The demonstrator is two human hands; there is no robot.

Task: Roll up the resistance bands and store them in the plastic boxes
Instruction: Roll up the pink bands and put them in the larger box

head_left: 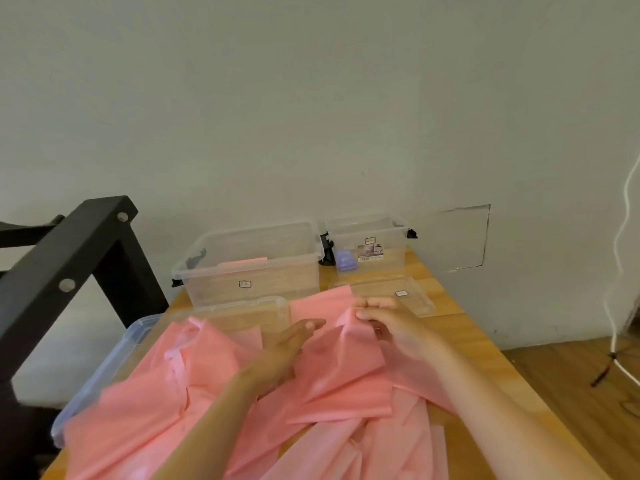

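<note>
Several flat pink resistance bands (194,386) lie in a loose heap across the near half of the wooden table (485,362). My right hand (391,327) pinches a raised fold of one pink band (346,362) near the table's middle. My left hand (287,344) lies flat on the same band with straight fingers, just left of the fold. A large clear plastic box (249,261) stands open at the back with a pink band (242,263) inside. A smaller clear box (370,244) stands to its right and holds a purple item (346,259).
A clear lid (398,292) lies flat behind my right hand. Another clear lid (242,313) and a bluish one (104,368) lie at the left, partly under the bands. A black metal frame (69,271) rises left of the table. White cable (620,271) hangs at right.
</note>
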